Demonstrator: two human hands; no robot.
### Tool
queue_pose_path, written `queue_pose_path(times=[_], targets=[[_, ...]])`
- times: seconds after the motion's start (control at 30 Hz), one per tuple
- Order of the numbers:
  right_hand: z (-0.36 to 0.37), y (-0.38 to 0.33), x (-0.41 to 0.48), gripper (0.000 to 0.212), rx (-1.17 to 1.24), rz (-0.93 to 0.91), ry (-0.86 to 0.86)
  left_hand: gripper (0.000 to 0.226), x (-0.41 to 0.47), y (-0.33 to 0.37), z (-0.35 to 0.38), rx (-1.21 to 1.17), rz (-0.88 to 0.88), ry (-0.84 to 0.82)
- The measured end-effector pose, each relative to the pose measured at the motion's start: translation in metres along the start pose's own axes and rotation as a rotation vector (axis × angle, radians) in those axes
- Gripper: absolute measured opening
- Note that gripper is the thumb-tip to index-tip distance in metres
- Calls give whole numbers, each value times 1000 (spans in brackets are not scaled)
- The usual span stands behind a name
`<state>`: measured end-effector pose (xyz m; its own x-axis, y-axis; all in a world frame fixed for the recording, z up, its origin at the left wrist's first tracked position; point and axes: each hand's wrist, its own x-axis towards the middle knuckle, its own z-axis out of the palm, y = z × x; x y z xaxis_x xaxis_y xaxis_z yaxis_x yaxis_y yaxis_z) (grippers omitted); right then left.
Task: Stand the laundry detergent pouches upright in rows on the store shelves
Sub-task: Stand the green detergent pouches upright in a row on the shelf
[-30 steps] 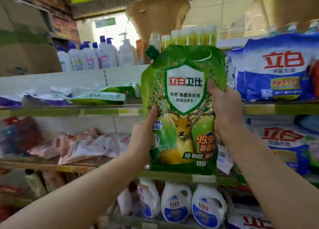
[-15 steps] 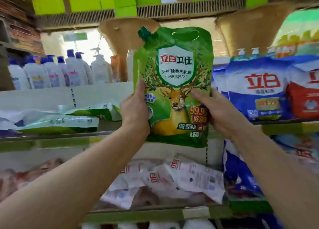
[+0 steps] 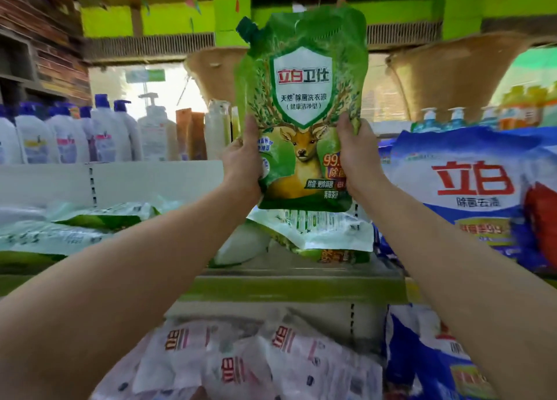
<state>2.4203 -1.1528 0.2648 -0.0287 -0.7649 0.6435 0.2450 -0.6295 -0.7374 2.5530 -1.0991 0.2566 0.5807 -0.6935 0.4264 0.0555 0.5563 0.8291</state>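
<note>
I hold a green detergent pouch [image 3: 301, 104] with a deer picture and a dark green corner cap upright in the air, above the upper shelf [image 3: 289, 288]. My left hand [image 3: 244, 158] grips its lower left edge and my right hand [image 3: 357, 155] grips its lower right edge. Under it, another green pouch [image 3: 319, 234] lies flat on the shelf. More green pouches [image 3: 90, 222] lie flat further left on the same shelf.
Blue-and-white detergent bags [image 3: 470, 195] stand to the right. White pouches [image 3: 256, 360] lie in a heap on the shelf below. White bottles with blue caps [image 3: 75, 131] stand behind the white back panel [image 3: 150, 179]. Woven baskets [image 3: 452, 77] hang above.
Both hands have lifted the green pouch higher, from beside the shelf front to above the upper shelf. The view has tilted upward.
</note>
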Motion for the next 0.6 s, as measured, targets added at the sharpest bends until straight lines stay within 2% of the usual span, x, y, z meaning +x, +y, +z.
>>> queue_pose_path(times=[0.13, 0.27, 0.47, 0.6], targets=[[3, 21, 21, 45, -73, -42, 55, 36, 35, -13, 6, -4, -90, -121], [10, 38, 37, 41, -97, -85, 96, 32, 72, -15, 6, 32, -219, -232], [18, 61, 55, 50, -170, -86, 76, 14, 111, -24, 6, 97, -331, -230], [19, 85, 70, 58, -182, 36, 27, 12, 129, -39, 10, 28, -347, -231]])
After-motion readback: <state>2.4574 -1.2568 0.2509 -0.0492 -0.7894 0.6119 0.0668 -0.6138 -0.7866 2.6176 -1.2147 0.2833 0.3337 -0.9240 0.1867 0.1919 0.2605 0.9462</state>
